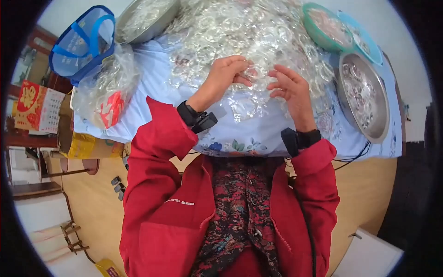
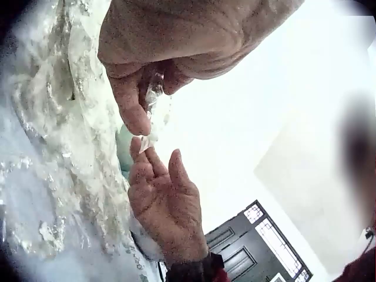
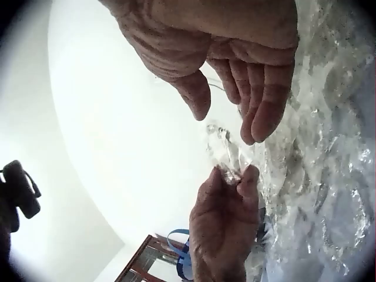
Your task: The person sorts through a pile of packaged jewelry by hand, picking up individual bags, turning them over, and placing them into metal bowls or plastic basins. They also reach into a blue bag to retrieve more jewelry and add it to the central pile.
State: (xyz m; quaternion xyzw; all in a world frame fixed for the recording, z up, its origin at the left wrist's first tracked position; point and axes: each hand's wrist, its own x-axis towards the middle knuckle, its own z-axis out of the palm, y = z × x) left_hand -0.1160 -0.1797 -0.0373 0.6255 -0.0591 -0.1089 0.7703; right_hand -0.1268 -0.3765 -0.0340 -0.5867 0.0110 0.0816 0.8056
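My left hand (image 1: pixel 222 77) pinches a small clear plastic bag (image 3: pixel 222 144) between thumb and fingers, just above the near side of a big heap of similar clear bags (image 1: pixel 221 39). In the left wrist view the bag shows as a crinkled strip below the thumb. My right hand (image 1: pixel 294 92) faces it from the other side, fingers spread and slightly bent, thumb apart. Nothing is held in that hand; its fingertips (image 2: pixel 136 144) come close to the bag's free end. What lies inside the bag is too blurred to make out.
A metal bowl (image 1: pixel 379 115) and green basin (image 1: pixel 308 21) stand at the right of the flowered tablecloth (image 1: pixel 157 78). On the left are a grey basin (image 1: pixel 123 32), a blue tote bag (image 1: pixel 57 57) and a stuffed clear plastic sack (image 1: pixel 87 104).
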